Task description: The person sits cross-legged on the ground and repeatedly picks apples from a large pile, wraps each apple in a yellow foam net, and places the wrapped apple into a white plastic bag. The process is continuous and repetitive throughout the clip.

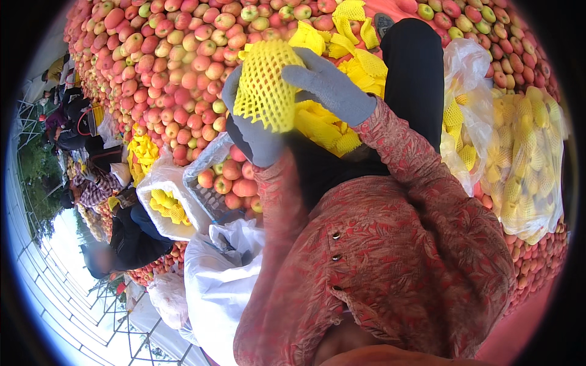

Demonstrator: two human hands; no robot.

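Note:
My left hand (257, 139), in a grey work glove, holds a yellow foam fruit net (265, 84) from below and from its left side. On the net's right edge, the thumb and fingers of my gloved right hand (336, 89) grip the mesh. Whether an apple sits inside it I cannot tell. More flattened yellow foam nets (327, 126) lie in my lap and beyond my hands. Below my left hand, a plastic-lined crate (201, 194) holds bare red apples (231, 170).
A large heap of apples (160, 78) spreads ahead and left. A lined box (158, 222) holds several netted fruits. Clear bags of netted fruit (526, 160) stand at right. White plastic sheeting (219, 283) lies at my left. A person in dark clothes (137, 233) sits farther left, others beyond.

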